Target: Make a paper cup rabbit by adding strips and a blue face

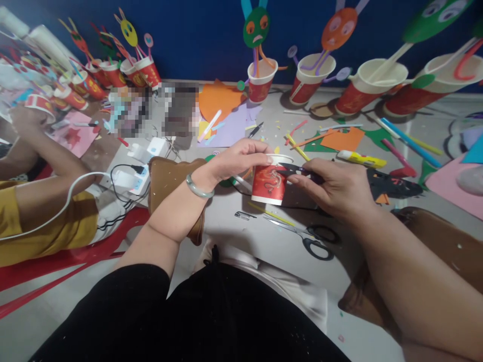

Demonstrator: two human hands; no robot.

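Observation:
A red paper cup (pixel 268 183) with a white rim and a gold pattern hangs upright over the table. My left hand (pixel 241 158) grips it at the rim from the left, fingers closed. From the right, my right hand (pixel 332 188) is closed around a black hand tool (pixel 292 170), whose tip meets the cup just below its rim. The tool's exact kind is partly hidden by my fingers. Below the cup lie scissors (pixel 302 236) with black handles and a small dark metal piece (pixel 245 216).
Paper cups with paper-faced straw figures, one with a green face (pixel 256 27), line the back wall. Paper scraps, straws and a yellow glue tube (pixel 361 159) litter the table. A power strip (pixel 140 178) with cables sits left, beside another person's arm (pixel 56 156).

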